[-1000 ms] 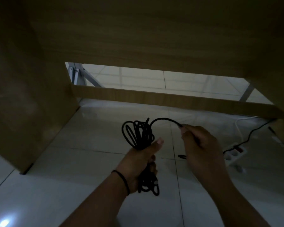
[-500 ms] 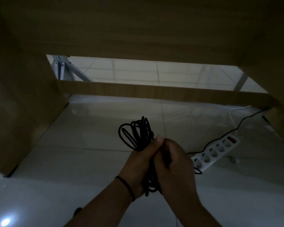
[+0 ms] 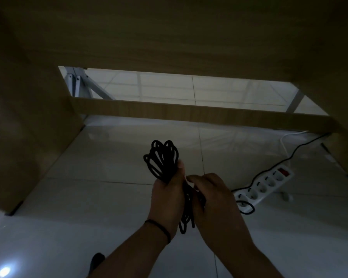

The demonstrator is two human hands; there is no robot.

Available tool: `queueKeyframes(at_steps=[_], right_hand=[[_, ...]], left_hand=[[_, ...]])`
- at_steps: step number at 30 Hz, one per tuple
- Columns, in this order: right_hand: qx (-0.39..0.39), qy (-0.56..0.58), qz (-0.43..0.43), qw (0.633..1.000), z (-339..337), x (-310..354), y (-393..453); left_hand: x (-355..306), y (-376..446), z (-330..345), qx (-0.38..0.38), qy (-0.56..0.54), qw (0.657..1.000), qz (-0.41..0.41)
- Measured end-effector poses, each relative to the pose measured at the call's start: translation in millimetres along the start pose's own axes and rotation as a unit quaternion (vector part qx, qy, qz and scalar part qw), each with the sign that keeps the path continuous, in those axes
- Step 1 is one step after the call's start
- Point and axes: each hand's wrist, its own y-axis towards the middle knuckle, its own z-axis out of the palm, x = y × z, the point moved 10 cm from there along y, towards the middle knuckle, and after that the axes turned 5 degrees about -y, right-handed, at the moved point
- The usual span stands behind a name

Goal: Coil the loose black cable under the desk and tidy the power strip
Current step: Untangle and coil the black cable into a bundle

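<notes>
A bundle of coiled black cable [image 3: 161, 159] stands up out of my left hand [image 3: 167, 199], which grips it round the middle; loops stick out above the fist and hang below it. My right hand [image 3: 213, 199] is pressed against the bundle from the right, its fingers curled round the cable strands. A white power strip [image 3: 264, 185] with several sockets and a red switch lies on the floor to the right, a thin black cord looping at its near end and running along it.
The scene is dim, under a wooden desk: side panel [image 3: 26, 121] on the left, crossbar [image 3: 199, 113] ahead, another panel at far right. White floor tiles [image 3: 100, 161] lie below. A white cord [image 3: 284, 143] and a black cord run from the strip toward the back right.
My right hand has come in from the right, where it pinched the cable's free end, to close on the bundle beside my left hand. The view has shifted, showing more of the power strip.
</notes>
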Motion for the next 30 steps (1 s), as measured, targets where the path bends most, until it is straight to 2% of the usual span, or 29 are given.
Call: queueKeyframes(at_steps=[4, 8, 10, 16, 21, 25, 28, 30], right_hand=[[-0.011, -0.024, 0.004, 1.000, -3, -9, 0], [-0.034, -0.018, 0.004, 0.999, -9, -16, 0], [-0.043, -0.008, -0.003, 0.999, -11, -12, -1], [-0.034, 0.002, -0.028, 0.999, -11, -1, -6], [-0.053, 0.038, -0.011, 0.998, -21, -9, -9], [0.021, 0.019, 0.038, 0.999, -17, -25, -16], [0.126, -0.014, 0.096, 0.987, -14, -37, -19], [0.166, -0.035, 0.134, 0.976, -31, -31, -21]], left_hand=[[-6, 8, -8, -0.027, -0.029, 0.999, -0.006], [-4, 10, -4, -0.013, -0.150, 0.984, -0.091], [-10, 12, -2, -0.010, -0.163, 0.981, -0.105], [-53, 18, -3, -0.012, -0.132, 0.991, -0.026], [-89, 9, 14, -0.007, -0.091, 0.995, 0.027], [-124, -3, 36, -0.005, -0.064, 0.995, 0.070], [-140, -14, 53, 0.008, 0.066, 0.991, 0.115], [-148, -25, 71, 0.040, 0.182, 0.972, 0.146]])
